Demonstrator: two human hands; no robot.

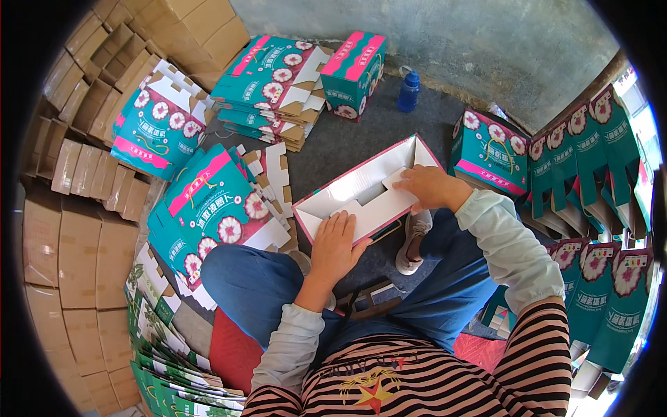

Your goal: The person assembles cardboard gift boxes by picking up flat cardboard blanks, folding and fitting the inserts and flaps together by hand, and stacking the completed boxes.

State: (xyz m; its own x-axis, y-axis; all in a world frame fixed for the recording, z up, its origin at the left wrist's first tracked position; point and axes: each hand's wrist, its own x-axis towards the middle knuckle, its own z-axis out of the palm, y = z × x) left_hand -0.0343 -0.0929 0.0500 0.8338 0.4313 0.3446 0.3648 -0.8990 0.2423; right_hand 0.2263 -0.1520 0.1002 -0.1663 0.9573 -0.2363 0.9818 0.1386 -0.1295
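An open carton (351, 186) with a white inside and a dark pink rim is tilted between my knees. White flaps (375, 207) with cut-out notches fold along its near side. My left hand (335, 243) lies with fingers stretched out over the near left flap and edge. At the right end, my right hand (432, 187) grips the near wall, its fingers bent over the flap and the thumb lower down by the edge. The carton's underside is hidden.
Stacks of flat teal cartons (215, 201) lie to the left, with another stack (271, 80) behind. Set-up cartons stand at the back (354, 73) and right (490, 149). A blue bottle (408, 90) stands near the wall. Brown boxes (80, 236) line the left side; teal cartons (583, 139) the right.
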